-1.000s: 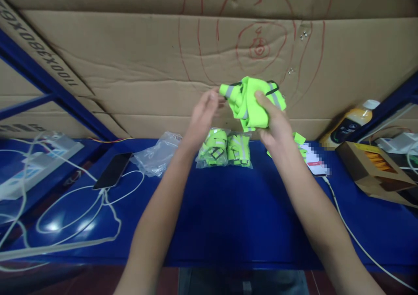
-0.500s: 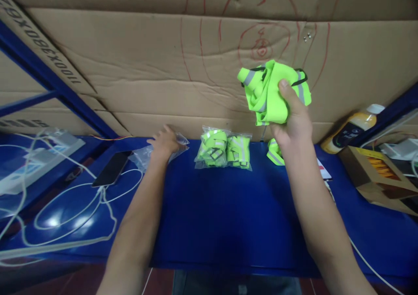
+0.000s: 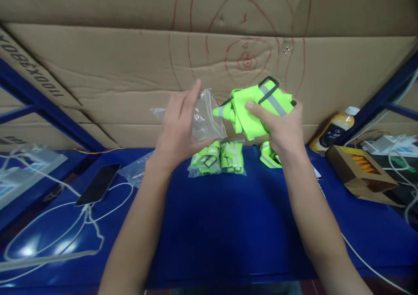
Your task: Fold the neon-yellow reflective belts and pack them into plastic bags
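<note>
In my right hand point(image 3: 284, 125) is a folded neon-yellow reflective vest point(image 3: 254, 108) with grey stripes and black buckles, gripped with the thumb on its front. My left hand point(image 3: 179, 125) holds a clear plastic bag point(image 3: 207, 116), its fingers raised and partly behind the film. The bag's edge is right beside the left end of the folded bundle. Below the hands, two bagged neon bundles, one on the left point(image 3: 207, 158) and one on the right point(image 3: 232, 156), stand against the cardboard. Another loose neon piece point(image 3: 269, 155) lies partly behind my right wrist.
More clear plastic point(image 3: 135, 169) lies left of my left forearm, near a phone point(image 3: 99, 184) with white cables. Power strips point(image 3: 35, 169) sit at the far left. At right are a juice bottle point(image 3: 336, 127) and an open cardboard box point(image 3: 359, 173). A cardboard wall point(image 3: 124, 68) closes the back.
My left hand has lifted a clear bag off the table and brought it right, up to the vest. My right hand has lowered the vest slightly and turned it.
</note>
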A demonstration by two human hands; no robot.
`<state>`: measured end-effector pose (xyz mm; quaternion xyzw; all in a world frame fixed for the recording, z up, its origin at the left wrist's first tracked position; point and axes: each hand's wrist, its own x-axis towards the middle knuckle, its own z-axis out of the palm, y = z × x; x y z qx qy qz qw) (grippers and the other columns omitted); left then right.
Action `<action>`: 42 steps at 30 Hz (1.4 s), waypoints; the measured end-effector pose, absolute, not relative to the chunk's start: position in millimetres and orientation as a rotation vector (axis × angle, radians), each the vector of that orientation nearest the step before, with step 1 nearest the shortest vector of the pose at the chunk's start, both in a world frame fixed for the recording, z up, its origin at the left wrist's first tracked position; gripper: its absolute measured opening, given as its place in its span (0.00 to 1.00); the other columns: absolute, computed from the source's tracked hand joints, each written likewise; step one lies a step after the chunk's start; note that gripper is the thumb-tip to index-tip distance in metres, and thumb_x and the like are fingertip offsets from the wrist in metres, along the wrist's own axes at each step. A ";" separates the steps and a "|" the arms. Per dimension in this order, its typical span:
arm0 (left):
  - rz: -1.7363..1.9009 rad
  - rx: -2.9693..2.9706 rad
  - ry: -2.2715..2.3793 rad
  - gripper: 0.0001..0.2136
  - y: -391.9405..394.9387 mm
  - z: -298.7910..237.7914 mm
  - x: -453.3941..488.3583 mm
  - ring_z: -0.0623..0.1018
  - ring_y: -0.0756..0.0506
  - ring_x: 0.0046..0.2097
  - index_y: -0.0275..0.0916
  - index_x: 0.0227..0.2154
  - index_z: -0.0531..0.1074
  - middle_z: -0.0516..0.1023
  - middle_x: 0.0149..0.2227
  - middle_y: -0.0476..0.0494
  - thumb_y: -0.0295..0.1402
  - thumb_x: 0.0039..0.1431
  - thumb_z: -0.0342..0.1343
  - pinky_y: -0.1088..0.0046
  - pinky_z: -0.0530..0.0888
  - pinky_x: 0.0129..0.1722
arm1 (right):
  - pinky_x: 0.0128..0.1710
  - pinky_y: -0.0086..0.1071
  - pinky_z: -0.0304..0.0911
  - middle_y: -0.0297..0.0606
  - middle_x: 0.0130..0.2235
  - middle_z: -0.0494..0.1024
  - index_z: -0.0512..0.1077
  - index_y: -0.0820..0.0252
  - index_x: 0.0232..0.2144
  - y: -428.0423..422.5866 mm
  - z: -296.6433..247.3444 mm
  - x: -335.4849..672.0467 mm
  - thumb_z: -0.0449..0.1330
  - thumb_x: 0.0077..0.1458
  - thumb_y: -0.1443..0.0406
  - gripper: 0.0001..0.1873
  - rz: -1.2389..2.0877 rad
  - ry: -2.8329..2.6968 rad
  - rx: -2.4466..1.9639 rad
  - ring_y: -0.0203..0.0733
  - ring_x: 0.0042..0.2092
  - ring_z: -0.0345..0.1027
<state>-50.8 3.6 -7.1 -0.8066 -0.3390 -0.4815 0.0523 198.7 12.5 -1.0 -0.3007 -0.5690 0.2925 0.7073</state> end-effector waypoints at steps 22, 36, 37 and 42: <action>-1.092 -2.211 -1.170 0.35 -3.0 -28.9 -10.4 0.76 0.28 0.52 0.37 0.60 0.66 0.77 0.50 0.31 0.53 0.59 0.68 0.50 0.71 0.51 | 0.29 0.33 0.65 0.33 0.29 0.77 0.74 0.58 0.29 -6.3 13.1 194.4 0.80 0.40 0.58 0.20 0.587 -1.576 -1.018 0.37 0.31 0.67; -0.856 -2.290 -1.271 0.30 -9.0 -41.5 14.8 0.75 0.24 0.52 0.31 0.54 0.69 0.77 0.48 0.26 0.56 0.64 0.61 0.47 0.70 0.51 | 0.22 0.31 0.61 0.33 0.25 0.74 0.73 0.57 0.25 -1.9 11.3 206.1 0.81 0.39 0.59 0.20 0.921 -1.736 -1.127 0.35 0.26 0.63; -0.886 -2.304 -1.256 0.30 -7.4 -44.5 17.0 0.75 0.25 0.52 0.32 0.55 0.68 0.77 0.49 0.27 0.55 0.65 0.61 0.49 0.70 0.52 | 0.22 0.31 0.60 0.33 0.25 0.73 0.73 0.57 0.24 -1.4 11.4 207.6 0.80 0.39 0.59 0.20 0.919 -1.762 -1.139 0.35 0.26 0.63; -0.977 -2.276 -1.256 0.40 0.4 -51.7 15.2 0.76 0.24 0.54 0.27 0.63 0.61 0.76 0.53 0.23 0.53 0.60 0.66 0.48 0.71 0.53 | 0.28 0.33 0.60 0.32 0.28 0.73 0.72 0.57 0.26 3.9 2.2 192.5 0.77 0.41 0.60 0.17 0.677 -1.724 -1.091 0.36 0.30 0.62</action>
